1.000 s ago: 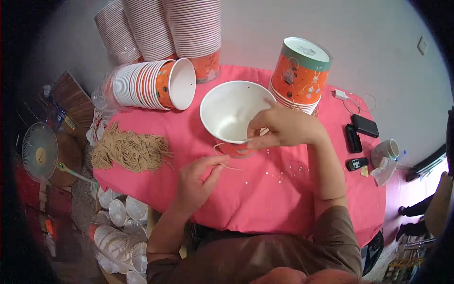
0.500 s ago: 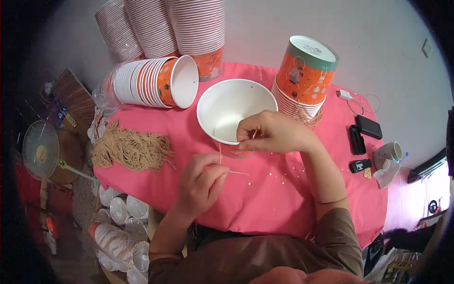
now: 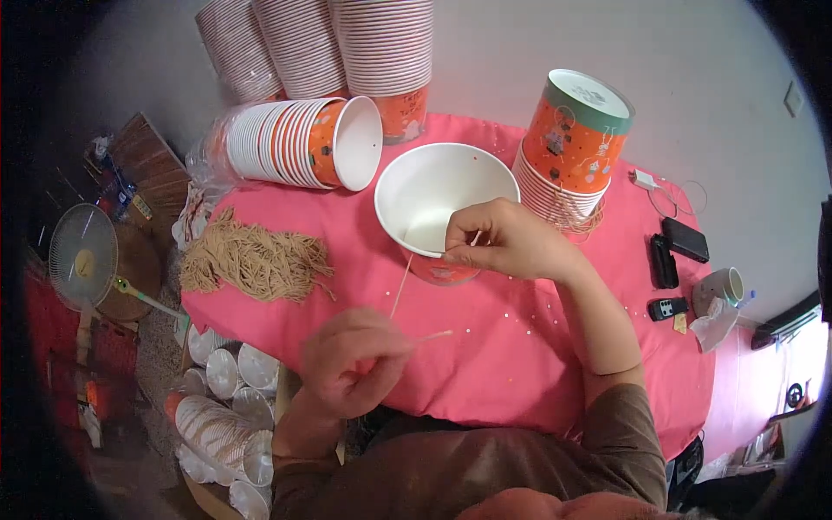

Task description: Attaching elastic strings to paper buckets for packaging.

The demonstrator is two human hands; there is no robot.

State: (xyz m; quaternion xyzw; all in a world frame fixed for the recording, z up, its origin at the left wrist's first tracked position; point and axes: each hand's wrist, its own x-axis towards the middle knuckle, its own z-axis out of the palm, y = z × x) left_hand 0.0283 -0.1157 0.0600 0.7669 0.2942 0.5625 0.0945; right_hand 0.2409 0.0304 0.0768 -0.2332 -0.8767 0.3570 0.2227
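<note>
An orange paper bucket [image 3: 433,178] with a white inside stands upright in front of me, a small hole near its far rim. My right hand [image 3: 503,238] is closed at the near rim, fingers dipping inside and thumb by the edge; what else it pinches is hidden. From the bucket's near wall a thin tan cord [image 3: 401,286] runs taut down to my left hand [image 3: 355,360]. That hand, somewhat blurred, pinches the cord, and a loose end sticks out to its right. On the left lies a pile of cut tan cords [image 3: 256,258].
A nested row of buckets [image 3: 277,143] lies far left, before tall bucket stacks [image 3: 381,52]. At right, an upside-down bucket [image 3: 576,130] tops another stack with cord handles. A black remote [image 3: 667,308] and mug [image 3: 719,286] sit at the pink table's [image 3: 485,373] right.
My left hand has drawn down and toward me, pulling the cord longer and straighter from the bucket. The right hand stays at the near rim. The whole view has shifted slightly.
</note>
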